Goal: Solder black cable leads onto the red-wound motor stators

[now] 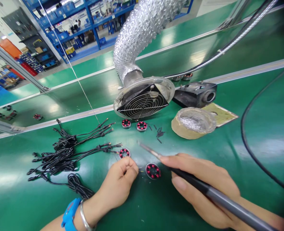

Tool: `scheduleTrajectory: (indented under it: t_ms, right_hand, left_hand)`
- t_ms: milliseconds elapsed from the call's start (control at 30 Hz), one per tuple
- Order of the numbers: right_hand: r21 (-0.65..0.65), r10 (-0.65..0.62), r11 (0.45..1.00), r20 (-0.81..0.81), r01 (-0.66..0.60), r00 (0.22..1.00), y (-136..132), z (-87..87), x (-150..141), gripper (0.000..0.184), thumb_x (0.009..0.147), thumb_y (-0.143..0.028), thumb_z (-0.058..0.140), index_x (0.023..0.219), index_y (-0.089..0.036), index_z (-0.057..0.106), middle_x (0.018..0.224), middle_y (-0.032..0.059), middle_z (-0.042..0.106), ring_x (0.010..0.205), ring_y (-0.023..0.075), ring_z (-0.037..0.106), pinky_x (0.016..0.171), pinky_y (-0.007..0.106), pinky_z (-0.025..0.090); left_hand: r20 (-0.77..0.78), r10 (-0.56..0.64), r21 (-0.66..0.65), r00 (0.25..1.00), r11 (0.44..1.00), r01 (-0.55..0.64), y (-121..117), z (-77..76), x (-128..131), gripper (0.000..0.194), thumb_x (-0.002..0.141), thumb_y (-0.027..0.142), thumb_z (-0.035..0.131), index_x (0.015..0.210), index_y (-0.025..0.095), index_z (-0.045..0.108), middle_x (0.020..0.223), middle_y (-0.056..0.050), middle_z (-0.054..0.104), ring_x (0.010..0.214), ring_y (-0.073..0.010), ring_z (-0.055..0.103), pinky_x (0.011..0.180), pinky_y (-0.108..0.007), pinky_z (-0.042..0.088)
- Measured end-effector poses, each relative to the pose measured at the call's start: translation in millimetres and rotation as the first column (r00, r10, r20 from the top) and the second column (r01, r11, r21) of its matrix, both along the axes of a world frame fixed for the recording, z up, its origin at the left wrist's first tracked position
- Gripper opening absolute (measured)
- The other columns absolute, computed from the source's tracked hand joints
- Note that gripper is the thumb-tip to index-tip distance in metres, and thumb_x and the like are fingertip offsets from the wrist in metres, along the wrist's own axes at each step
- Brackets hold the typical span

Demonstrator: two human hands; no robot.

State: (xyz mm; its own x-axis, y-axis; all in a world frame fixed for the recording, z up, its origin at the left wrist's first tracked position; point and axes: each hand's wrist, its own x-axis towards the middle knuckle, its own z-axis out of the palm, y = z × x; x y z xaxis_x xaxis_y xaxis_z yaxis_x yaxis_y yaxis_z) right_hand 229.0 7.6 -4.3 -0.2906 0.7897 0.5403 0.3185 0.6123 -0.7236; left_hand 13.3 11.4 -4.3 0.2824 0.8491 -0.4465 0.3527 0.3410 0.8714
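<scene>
My left hand (122,179) is closed in a pinch on a cable, whose thin wire tips (141,170) poke out past the fingers. Just right of those tips lies a ring-shaped motor stator (153,171) with red windings, flat on the green bench. A second stator (124,153) sits right behind the left knuckles. My right hand (202,183) grips a soldering iron (192,178) like a pen; its tip points up and left, in the air above the bench. A black coiled cable (79,186) runs toward the left wrist, which hides part of it.
Bundles of black cables (65,154) lie at left. Two more stators (141,126) and several short black tubes (160,132) rest under the fume extractor fan (143,102). A round tub (193,123) stands at right, near a black iron holder (197,94). A black cord (246,141) curves down the right side.
</scene>
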Motion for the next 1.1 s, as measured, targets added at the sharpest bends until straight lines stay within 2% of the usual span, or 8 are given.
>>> scheduleTrajectory:
  t_ms: [100,233,300,433,533,733,933,1100]
  right_hand:
    - [0.015,0.006,1.0,-0.004,-0.006,1.0,6.9,-11.5,-12.2,0.037,0.09,-0.006,0.051,0.121,-0.025,0.06,0.073,-0.0022,0.068,0.054,0.0107,0.063,0.054,0.021,0.051]
    - [0.035,0.139,0.989,0.056,-0.141,0.989,14.4,-24.7,-25.5,0.025,0.091,-0.007,0.051,0.107,-0.021,0.065,0.073,-0.0005,0.066,0.057,0.0103,0.059,0.053,0.02,0.047]
    - [0.05,0.188,0.98,0.08,-0.192,0.979,15.7,-26.3,-27.5,0.026,0.09,-0.006,0.049,0.105,-0.021,0.064,0.068,-0.0024,0.061,0.054,0.0098,0.054,0.051,0.02,0.042]
    - [0.116,0.138,0.982,0.08,-0.146,0.987,15.2,-21.5,-26.2,0.025,0.087,-0.004,0.048,0.101,-0.02,0.061,0.066,-0.0029,0.057,0.053,0.0099,0.049,0.05,0.02,0.038]
    - [0.087,0.149,0.984,0.098,-0.158,0.984,14.7,-19.2,-25.3,0.03,0.085,-0.003,0.047,0.105,-0.021,0.061,0.067,-0.0028,0.058,0.054,0.0101,0.051,0.051,0.02,0.04]
    - [0.084,0.147,0.984,0.107,-0.156,0.983,14.2,-23.3,-26.4,0.03,0.086,-0.003,0.046,0.105,-0.021,0.06,0.069,-0.0016,0.061,0.055,0.0106,0.053,0.052,0.02,0.042]
    - [-0.072,0.136,0.989,0.056,-0.132,0.989,12.2,-17.8,-26.9,0.031,0.081,-0.005,0.05,0.107,-0.021,0.055,0.08,-0.0003,0.066,0.062,0.0102,0.061,0.061,0.02,0.049]
    - [-0.178,0.104,0.98,0.065,-0.091,0.992,11.8,-20.5,-30.1,0.029,0.081,-0.006,0.047,0.106,-0.021,0.053,0.073,-0.0038,0.063,0.052,0.0079,0.058,0.055,0.018,0.048]
  left_hand:
    - [0.026,-0.038,-0.005,0.999,0.999,0.038,-1.0,-3.2,-3.3,0.028,0.091,0.042,0.047,0.074,0.02,0.044,0.062,0.007,0.033,0.057,-0.0107,0.027,0.053,-0.024,0.024]
    - [-0.003,-0.132,0.02,0.991,0.991,0.132,-0.8,-0.6,-6.5,0.033,0.096,0.047,0.041,0.076,0.02,0.044,0.064,0.006,0.039,0.059,-0.0117,0.034,0.055,-0.025,0.029]
    - [-0.058,-0.191,0.062,0.98,0.979,0.195,-0.8,5.1,-6.7,0.034,0.098,0.045,0.038,0.077,0.02,0.045,0.067,0.004,0.045,0.062,-0.0124,0.039,0.059,-0.025,0.033]
    - [-0.205,-0.261,0.156,0.943,0.943,0.294,-1.1,15.2,-6.8,0.024,0.1,0.035,0.038,0.084,0.021,0.049,0.075,0.001,0.056,0.07,-0.0138,0.049,0.066,-0.026,0.035]
    - [-0.157,-0.233,0.135,0.96,0.957,0.255,-0.3,12.4,-7.7,0.026,0.1,0.036,0.037,0.083,0.021,0.048,0.074,0.002,0.056,0.069,-0.0136,0.049,0.065,-0.025,0.036]
    - [0.091,-0.119,-0.053,0.989,0.991,0.124,1.6,-1.7,-4.8,0.037,0.094,0.054,0.044,0.078,0.02,0.045,0.061,0.006,0.044,0.056,-0.0107,0.034,0.055,-0.024,0.028]
    - [0.105,-0.026,-0.061,0.994,0.998,0.032,-1.0,-0.9,-0.4,0.036,0.09,0.052,0.051,0.074,0.02,0.044,0.057,0.007,0.041,0.053,-0.0096,0.031,0.052,-0.024,0.025]
    - [0.112,0.002,-0.075,0.994,0.997,0.007,-1.2,-2.8,-0.8,0.031,0.092,0.047,0.05,0.077,0.02,0.045,0.056,0.008,0.041,0.052,-0.0093,0.029,0.051,-0.024,0.023]
